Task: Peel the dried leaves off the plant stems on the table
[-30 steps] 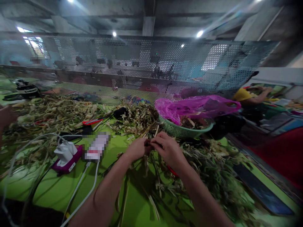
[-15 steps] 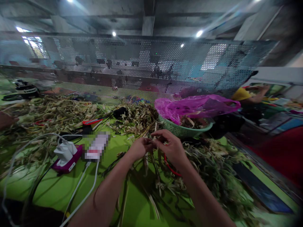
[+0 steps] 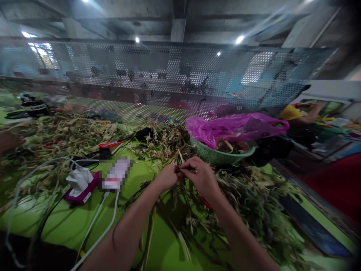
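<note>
My left hand point(image 3: 168, 176) and my right hand point(image 3: 199, 172) meet over the green table point(image 3: 115, 229), fingertips together. Both pinch a dried plant stalk point(image 3: 180, 156) whose pale tip sticks up between them. Dry leaves dangle under the fingers, and their exact join is hidden. Beneath and around my hands lie loose dried stalks point(image 3: 183, 242). A red curved handle or band point(image 3: 205, 201) shows partly behind my right wrist. To the right spreads a heap of greener dried plants point(image 3: 256, 210).
Behind my right hand stands a green basket point(image 3: 222, 157) with a purple plastic bag point(image 3: 237, 126) over it. A phone point(image 3: 116, 175), a purple power strip point(image 3: 81, 192) with white cables, and a red cutter point(image 3: 111, 144) lie left. Another person's hand point(image 3: 9, 142) is at far left.
My fingertips have drawn closer together around the stalk, and my right hand has shifted slightly left and down. The view has moved a little.
</note>
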Demonstrator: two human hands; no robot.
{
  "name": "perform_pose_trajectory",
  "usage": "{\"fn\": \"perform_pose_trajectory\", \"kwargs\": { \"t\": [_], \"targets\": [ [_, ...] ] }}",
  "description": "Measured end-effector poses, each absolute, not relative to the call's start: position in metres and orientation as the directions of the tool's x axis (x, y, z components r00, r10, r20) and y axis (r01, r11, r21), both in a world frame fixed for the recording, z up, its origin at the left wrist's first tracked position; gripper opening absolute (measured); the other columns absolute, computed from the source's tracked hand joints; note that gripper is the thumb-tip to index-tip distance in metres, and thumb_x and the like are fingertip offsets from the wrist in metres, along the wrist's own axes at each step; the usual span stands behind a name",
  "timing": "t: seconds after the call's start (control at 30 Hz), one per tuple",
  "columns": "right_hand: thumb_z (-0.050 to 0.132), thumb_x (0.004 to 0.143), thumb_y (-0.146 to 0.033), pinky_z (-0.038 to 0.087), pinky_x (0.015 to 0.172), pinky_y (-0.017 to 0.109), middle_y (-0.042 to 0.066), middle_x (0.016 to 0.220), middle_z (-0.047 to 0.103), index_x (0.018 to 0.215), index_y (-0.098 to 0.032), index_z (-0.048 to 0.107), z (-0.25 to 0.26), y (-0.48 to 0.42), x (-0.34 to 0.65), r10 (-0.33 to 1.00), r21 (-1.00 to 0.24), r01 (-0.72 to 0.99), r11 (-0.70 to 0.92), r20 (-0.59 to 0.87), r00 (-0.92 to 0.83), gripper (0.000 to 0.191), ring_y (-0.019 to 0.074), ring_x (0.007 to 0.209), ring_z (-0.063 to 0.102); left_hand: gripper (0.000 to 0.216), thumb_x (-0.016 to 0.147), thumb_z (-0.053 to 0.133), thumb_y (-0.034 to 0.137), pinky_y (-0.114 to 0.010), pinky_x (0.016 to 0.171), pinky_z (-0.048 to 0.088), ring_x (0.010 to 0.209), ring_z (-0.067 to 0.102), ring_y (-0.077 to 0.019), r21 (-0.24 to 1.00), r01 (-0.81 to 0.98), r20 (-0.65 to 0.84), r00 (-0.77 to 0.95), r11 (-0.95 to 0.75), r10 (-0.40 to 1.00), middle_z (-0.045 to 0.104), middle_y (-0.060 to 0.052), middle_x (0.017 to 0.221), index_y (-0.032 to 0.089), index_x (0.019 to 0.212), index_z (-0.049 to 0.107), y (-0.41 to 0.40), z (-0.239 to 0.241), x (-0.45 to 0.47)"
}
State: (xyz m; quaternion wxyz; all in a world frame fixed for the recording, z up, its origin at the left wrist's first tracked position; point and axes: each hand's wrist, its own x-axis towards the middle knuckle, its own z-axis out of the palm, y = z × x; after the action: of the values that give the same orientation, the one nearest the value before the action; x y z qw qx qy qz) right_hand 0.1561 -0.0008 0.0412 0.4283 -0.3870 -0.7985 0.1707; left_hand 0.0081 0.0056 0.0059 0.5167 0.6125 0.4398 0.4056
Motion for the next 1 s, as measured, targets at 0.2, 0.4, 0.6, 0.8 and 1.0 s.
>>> {"fn": "perform_pose_trajectory", "kwargs": {
  "t": [0.2,0.4,0.6,0.8,1.0],
  "targets": [
    [0.057,0.082,-0.021,0.047,0.078,0.033,0.005,0.091,0.065,0.090,-0.023,0.068,0.048,-0.012,0.148,0.729,-0.601,0.432,0.673,0.636,-0.253,0.013,0.0202,0.086,0.060,0.034,0.066,0.070,0.041,-0.019,0.051,0.033,0.053,0.045,-0.0063,0.863,-0.498,-0.090,0.013,0.085,0.996,0.059,0.002,0.066,0.015,0.086,0.063,0.005,0.012,0.012],
    [0.058,0.079,-0.015,0.044,0.088,0.035,0.005,0.093,0.066,0.090,-0.022,0.068,0.028,-0.008,0.137,0.701,-0.521,0.480,0.706,0.610,-0.369,0.016,0.0217,0.100,0.057,0.034,0.069,0.069,0.044,-0.026,0.072,0.047,0.077,0.061,-0.0147,0.706,-0.702,-0.097,0.036,0.095,0.995,0.067,-0.006,0.087,0.016,0.087,0.061,0.000,0.017,0.017],
    [0.056,0.077,-0.013,0.045,0.081,0.033,0.006,0.092,0.065,0.091,-0.022,0.066,0.022,-0.008,0.135,0.725,-0.403,0.656,0.638,0.602,-0.335,0.019,0.0221,0.092,0.058,0.027,0.078,0.062,0.041,-0.032,0.089,0.045,0.090,0.062,-0.0177,0.618,-0.768,-0.114,0.120,0.165,0.986,0.068,-0.008,0.093,0.016,0.090,0.060,-0.003,0.019,0.026],
    [0.055,0.080,-0.015,0.043,0.080,0.031,0.005,0.092,0.065,0.091,-0.021,0.062,0.022,-0.010,0.135,0.705,-0.348,0.719,0.602,0.654,-0.274,0.014,0.0212,0.090,0.057,0.027,0.081,0.057,0.041,-0.030,0.090,0.043,0.093,0.060,-0.0176,0.582,-0.787,-0.173,0.124,0.203,0.977,0.066,-0.007,0.092,0.015,0.089,0.059,-0.004,0.021,0.030],
    [0.052,0.085,-0.020,0.039,0.080,0.031,0.006,0.092,0.065,0.092,-0.020,0.063,0.023,-0.014,0.135,0.696,-0.194,0.818,0.541,0.649,-0.306,0.013,0.0216,0.089,0.056,0.034,0.078,0.061,0.044,-0.029,0.085,0.044,0.087,0.060,-0.0164,0.650,-0.732,-0.195,0.098,0.204,0.976,0.066,-0.006,0.093,0.015,0.097,0.058,-0.004,0.016,0.030]
  ]
}}
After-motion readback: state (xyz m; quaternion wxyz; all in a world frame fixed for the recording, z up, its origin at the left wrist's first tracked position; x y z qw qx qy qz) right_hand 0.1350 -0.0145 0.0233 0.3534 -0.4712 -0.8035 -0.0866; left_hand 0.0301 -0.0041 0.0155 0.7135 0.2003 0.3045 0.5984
